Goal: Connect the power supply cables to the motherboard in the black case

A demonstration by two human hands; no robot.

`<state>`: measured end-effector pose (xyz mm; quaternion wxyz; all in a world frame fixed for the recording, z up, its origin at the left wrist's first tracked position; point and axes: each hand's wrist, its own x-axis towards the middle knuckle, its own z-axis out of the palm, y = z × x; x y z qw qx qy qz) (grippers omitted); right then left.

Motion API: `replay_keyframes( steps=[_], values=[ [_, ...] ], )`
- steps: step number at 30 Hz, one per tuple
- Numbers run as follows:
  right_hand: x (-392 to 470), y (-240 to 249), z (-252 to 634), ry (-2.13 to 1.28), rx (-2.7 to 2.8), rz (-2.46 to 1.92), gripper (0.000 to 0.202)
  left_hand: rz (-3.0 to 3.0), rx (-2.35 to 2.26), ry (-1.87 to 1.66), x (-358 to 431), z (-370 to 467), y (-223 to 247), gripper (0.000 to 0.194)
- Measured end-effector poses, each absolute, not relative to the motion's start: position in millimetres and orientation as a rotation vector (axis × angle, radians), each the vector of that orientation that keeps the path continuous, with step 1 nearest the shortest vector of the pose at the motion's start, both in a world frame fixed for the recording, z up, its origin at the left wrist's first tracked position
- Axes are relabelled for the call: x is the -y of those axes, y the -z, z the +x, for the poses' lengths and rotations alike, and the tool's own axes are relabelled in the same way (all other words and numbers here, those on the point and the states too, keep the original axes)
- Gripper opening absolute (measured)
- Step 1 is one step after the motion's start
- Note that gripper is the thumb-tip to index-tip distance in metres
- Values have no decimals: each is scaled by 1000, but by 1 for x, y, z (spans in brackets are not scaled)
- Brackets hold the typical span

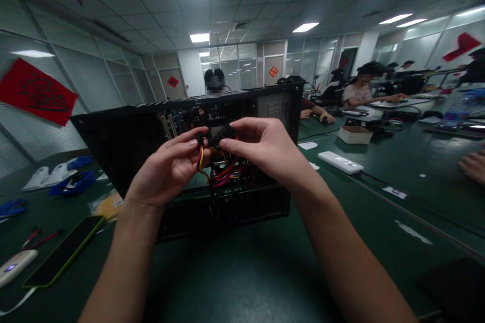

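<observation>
showing black connector (222,136), colorful wires (224,177)

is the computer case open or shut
Open: the side of the computer case facing the person has no panel over it, so the coloured wires and the pale slots inside show.

Count's on, folks: 2 bare hands (215,144) up front, 2 black plugs (223,136), 1 PC case (235,204), 1 phone (62,252), 1 open box (354,135); bkgd shows min. 4 ppl (364,91), approx. 4 red wall decs (38,92).
</observation>
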<state>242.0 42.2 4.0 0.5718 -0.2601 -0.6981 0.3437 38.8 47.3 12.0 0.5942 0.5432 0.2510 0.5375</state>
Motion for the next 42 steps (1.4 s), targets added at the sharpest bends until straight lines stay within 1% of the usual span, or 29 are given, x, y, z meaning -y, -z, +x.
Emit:
replay_keyframes(
  steps=[6, 11, 14, 17, 20, 22, 27, 30, 32, 37, 42],
  values=[
    [-54, 4, 236, -623, 1587, -631, 40, 1349, -693, -1212, -52, 40, -7, 30],
    [-72, 17, 224, -351, 1583, -765, 27, 1397, -772, -1267, -73, 50, 11, 27],
    [-84, 29, 215, -252, 1624, -888, 20, 1365, -831, -1340, -96, 50, 29, 38],
    [-104, 49, 208, -269, 1706, -1102, 19, 1337, -1012, -1398, -119, 46, 49, 45],
    [-127, 73, 207, -341, 1784, -1377, 22, 1372, -1122, -1326, -138, 41, 68, 52],
    [-140, 86, 210, -447, 1756, -1504, 24, 1384, -1160, -1277, -146, 37, 78, 53],
    [-158, 95, 222, -629, 1724, -1590, 30, 1334, -1153, -1249, -152, 38, 84, 46],
    [-160, 91, 229, -614, 1718, -1604, 36, 1225, -1155, -1189, -152, 49, 82, 40],
    [-162, 89, 232, -585, 1745, -1612, 34, 1206, -1204, -1147, -153, 58, 83, 36],
    [-162, 91, 232, -594, 1855, -1635, 32, 1424, -1378, -1207, -159, 59, 95, 30],
    [-160, 97, 229, -537, 1986, -1646, 30, 1499, -1492, -1172, -171, 48, 104, 23]
  ],
)
